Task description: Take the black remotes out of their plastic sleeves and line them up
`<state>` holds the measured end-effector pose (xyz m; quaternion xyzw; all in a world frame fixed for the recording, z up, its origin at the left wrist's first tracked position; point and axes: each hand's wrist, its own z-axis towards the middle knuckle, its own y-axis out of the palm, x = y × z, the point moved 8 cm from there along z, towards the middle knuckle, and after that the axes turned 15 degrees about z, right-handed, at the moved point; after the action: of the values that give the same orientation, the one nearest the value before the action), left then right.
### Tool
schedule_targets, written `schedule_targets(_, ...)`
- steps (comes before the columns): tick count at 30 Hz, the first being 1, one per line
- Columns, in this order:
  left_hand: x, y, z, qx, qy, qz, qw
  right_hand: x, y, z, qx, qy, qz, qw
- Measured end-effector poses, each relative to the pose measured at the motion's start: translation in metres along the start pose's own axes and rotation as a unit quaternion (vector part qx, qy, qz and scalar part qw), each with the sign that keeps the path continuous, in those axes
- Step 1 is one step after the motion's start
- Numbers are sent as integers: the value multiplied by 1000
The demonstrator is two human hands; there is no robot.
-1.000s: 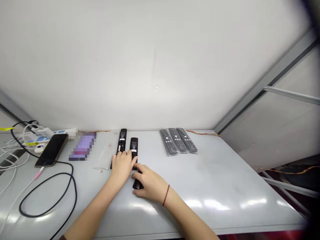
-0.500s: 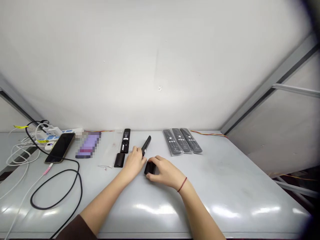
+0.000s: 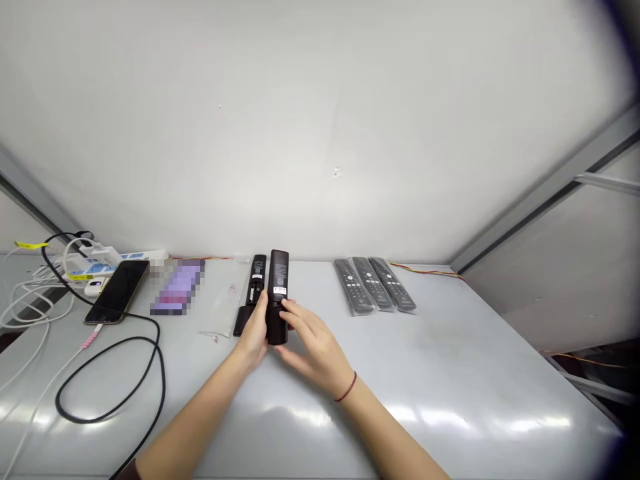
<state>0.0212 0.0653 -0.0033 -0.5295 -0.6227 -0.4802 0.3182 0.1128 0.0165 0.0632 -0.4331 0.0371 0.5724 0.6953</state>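
Head camera view, looking down over the person's forearms: the left hand (image 3: 253, 331) was closed around the lower part of a black remote control (image 3: 278, 287), and the right hand (image 3: 313, 350) pressed its curved fingers (image 3: 293, 313) against that remote's other side, so the two hands held it between them. The remote stood nearly upright above a white table (image 3: 450, 373), with its top end pointing away from the person and a small white label (image 3: 279, 291) showing on the face turned toward the camera. Whether its lower end touched the table could not be told. A red thread bracelet (image 3: 346, 387) circled the right wrist. Just left of the held remote lay a second black remote control (image 3: 257, 280), flat on the table, and a short black piece (image 3: 242, 321) sat beside the left hand, partly hidden by it. Farther left of the held remote was a clear plastic sleeve (image 3: 225, 303), then a purple object (image 3: 177, 287) too blurred to identify. Beyond those, well left of the remote, were a smartphone (image 3: 117, 291), a loop of black cable (image 3: 110, 407), a power strip (image 3: 115, 257) and a tangle of white cables (image 3: 30, 300). Well right of the held remote, three remote controls (image 3: 374, 285) lay side by side in plastic wrap, with a red-and-yellow wire (image 3: 425, 271) running behind them along the table's far edge.
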Motion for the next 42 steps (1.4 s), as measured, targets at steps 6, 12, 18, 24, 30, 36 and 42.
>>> schedule_targets(6, 7, 11, -6, -55, 25, -47, 997, 4, -3, 0, 7, 12, -25, 1000)
schedule_targets(12, 2, 12, -5, -58, 25, -36, 997, 12, -7, 0, 19, 41, -60, 997)
schedule_targets(18, -1, 15, -5, -80, -3, -51, 996, 17, -10, -1, 27, 47, -60, 997)
schedule_targets(24, 12, 5, -5, -23, 74, -47, 996, 30, -3, -4, 15, 146, 54, 988)
schedule_targets(30, 13, -10, -2, 36, 74, -93, 992, 45, 12, -11, 27, 268, 318, 909)
schedule_targets(36, 17, -22, 2, 76, 58, -161, 982, 66, 18, -23, 137, 379, 541, 738)
schedule_targets(42, 22, -15, -5, 64, 103, -140, 983, 67, 16, -21, 188, 348, 629, 669)
